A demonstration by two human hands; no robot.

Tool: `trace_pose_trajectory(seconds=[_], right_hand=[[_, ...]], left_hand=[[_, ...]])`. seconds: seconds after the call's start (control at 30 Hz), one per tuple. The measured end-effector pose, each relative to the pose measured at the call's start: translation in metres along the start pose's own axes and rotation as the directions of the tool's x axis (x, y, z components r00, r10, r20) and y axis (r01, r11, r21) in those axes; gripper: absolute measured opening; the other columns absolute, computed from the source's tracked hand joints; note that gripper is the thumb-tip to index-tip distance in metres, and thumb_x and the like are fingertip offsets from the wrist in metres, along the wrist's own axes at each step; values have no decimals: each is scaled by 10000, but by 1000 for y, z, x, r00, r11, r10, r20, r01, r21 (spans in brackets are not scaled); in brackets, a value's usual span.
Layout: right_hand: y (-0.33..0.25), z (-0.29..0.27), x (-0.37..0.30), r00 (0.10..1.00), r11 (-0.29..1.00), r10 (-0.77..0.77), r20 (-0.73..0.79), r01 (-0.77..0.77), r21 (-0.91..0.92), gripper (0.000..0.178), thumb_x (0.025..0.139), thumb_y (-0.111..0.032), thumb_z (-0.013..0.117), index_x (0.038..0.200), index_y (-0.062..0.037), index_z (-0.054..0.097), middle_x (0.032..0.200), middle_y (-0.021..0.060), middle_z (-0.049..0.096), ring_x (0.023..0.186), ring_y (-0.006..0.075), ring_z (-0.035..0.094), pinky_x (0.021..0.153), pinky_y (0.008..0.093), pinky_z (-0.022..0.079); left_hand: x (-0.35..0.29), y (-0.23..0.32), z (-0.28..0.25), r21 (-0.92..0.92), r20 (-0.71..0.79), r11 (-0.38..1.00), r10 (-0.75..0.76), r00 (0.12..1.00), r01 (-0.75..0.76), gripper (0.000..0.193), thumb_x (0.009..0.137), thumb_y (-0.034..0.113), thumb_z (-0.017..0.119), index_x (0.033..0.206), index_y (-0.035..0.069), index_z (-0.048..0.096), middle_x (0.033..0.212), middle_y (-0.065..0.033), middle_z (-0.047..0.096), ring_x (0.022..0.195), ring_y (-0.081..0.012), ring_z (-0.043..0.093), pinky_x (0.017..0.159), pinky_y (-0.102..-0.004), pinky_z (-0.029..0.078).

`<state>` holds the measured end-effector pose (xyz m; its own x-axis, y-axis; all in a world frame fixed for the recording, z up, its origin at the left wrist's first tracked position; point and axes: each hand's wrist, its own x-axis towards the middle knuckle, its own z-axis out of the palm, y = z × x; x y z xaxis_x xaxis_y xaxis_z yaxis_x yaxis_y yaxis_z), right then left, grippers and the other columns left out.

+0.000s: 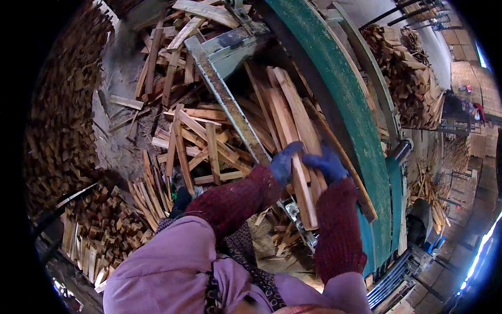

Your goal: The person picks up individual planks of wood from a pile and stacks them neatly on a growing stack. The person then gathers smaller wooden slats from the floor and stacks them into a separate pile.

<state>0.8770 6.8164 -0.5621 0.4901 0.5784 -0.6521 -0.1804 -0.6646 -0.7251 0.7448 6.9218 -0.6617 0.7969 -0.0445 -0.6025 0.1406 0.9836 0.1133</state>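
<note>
Several long sawn wood strips [299,115] lie side by side in front of me, beside a green conveyor belt. My left hand [285,160], in a blue glove, grips the strips from their left side, its fingers curled over the top. From the right, my right hand [328,161], also gloved in blue, closes on the same strips, with fingers reaching over the wood. Both forearms wear dark red knitted sleeves. The undersides of the strips and the fingertips beneath them are hidden.
The green belt [342,99] curves along my right. A pale metal frame bar [225,94] runs left of the strips. Loose wood pieces [193,138] lie heaped beyond it. Stacked wood [104,225] stands at lower left, and another pile [405,78] lies past the belt.
</note>
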Motion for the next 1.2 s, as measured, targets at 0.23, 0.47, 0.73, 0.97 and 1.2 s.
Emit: trace_pose_trajectory(seconds=[0.23, 0.47, 0.73, 0.97, 1.2], right_hand=[[-56, 129, -135, 994, 964, 48, 101, -73, 255, 873, 798, -157, 882, 1530, 15, 438, 1371, 95, 612, 1194, 182, 616, 1002, 349, 529], [-50, 331, -102, 949, 979, -186, 256, 157, 131, 885, 732, -215, 911, 1479, 15, 495, 1350, 102, 618, 1215, 206, 588, 1072, 373, 464], [-65, 541, -12, 984, 987, -48, 174, 21, 157, 958, 815, -534, 842, 1498, 21, 465, 1337, 210, 632, 1241, 311, 623, 1038, 405, 495], [17, 589, 17, 947, 973, 202, 248, -224, 63, 887, 844, -567, 803, 1445, 23, 523, 1246, 164, 677, 1094, 244, 661, 947, 370, 531], [45, 489, 45, 968, 854, -252, 10, 227, -469, 629, 894, -372, 767, 1376, -10, 587, 1248, 238, 697, 1113, 375, 694, 928, 435, 550]], left_hand=[[-171, -3, -115, 234, 160, 902, 334, 929, -364, 477, 941, 228, 745, 1353, 21, 624, 1199, -80, 715, 1082, -226, 703, 1002, -392, 560], [-291, 99, -287, 205, -115, 913, 382, 917, -354, 363, 991, 223, 694, 1273, -5, 688, 1170, -104, 731, 1012, -208, 714, 922, -357, 586], [-390, 130, -360, 111, -454, 903, 417, 787, -414, 530, 860, 288, 843, 1256, 18, 617, 1029, -85, 695, 853, -239, 700, 753, -375, 602], [-401, 102, -381, -101, -390, 940, 264, 882, -326, 482, 898, 276, 805, 1290, 61, 625, 1052, -71, 702, 877, -217, 696, 778, -379, 576], [-298, 138, -463, 307, -429, 895, 433, 793, -323, 568, 929, 305, 807, 1346, 47, 520, 998, -106, 645, 861, -198, 667, 772, -400, 600]])
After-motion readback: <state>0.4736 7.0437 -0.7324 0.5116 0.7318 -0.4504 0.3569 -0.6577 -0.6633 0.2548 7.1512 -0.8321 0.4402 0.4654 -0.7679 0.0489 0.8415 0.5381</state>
